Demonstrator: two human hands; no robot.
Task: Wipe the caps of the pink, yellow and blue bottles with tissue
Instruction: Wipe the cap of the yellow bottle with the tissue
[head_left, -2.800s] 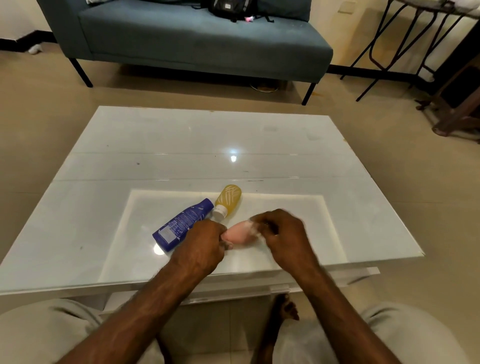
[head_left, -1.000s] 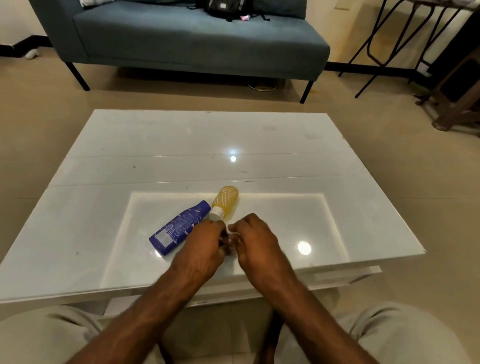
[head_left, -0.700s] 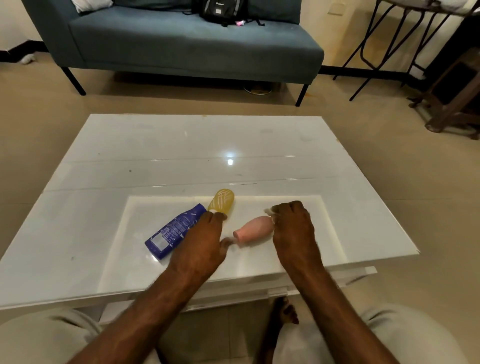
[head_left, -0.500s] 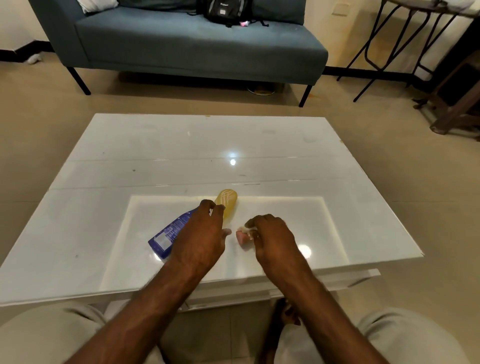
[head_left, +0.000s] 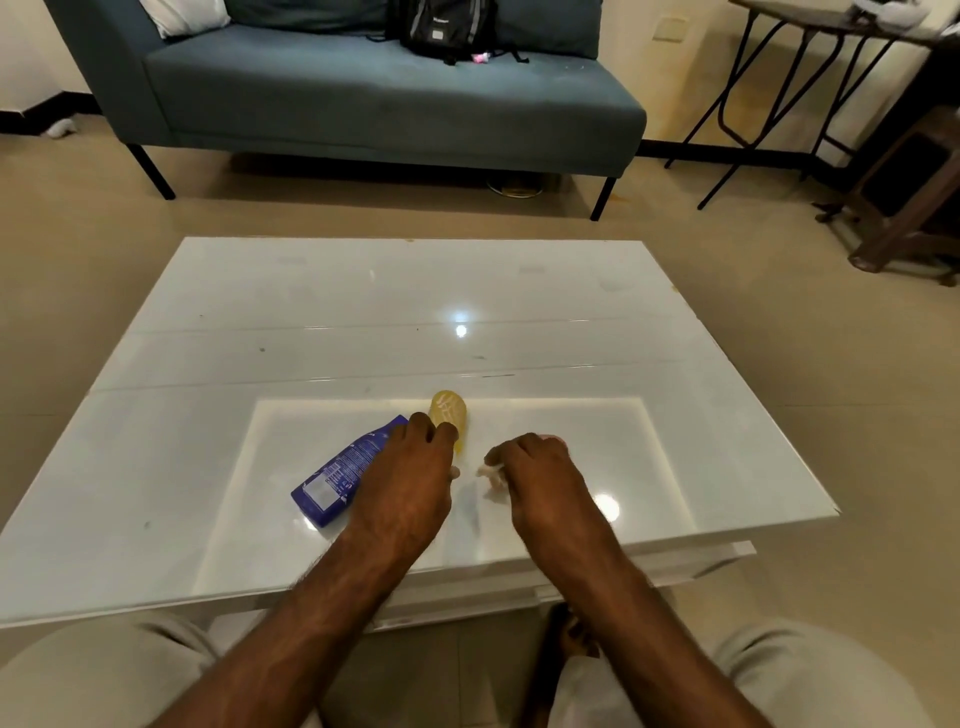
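Left hand (head_left: 410, 480) closes on the yellow bottle (head_left: 449, 415) at twelve o'clock; right hand (head_left: 537, 475) pinches tissue (head_left: 488, 472), so its cap likely gets wiped next.

Blue bottle (head_left: 347, 473), white label and white print. Yellow bottle (head_left: 449, 413), pale criss-cross pattern. White tissue (head_left: 490, 472). Glossy white table (head_left: 363, 312). Teal-blue sofa (head_left: 384, 98), black backpack (head_left: 447, 28), white cushion (head_left: 184, 15). Beige floor (head_left: 831, 389).

left hand (head_left: 410, 483) on yellow bottle (head_left: 450, 415), right hand (head_left: 537, 475) pinching tissue (head_left: 489, 472)
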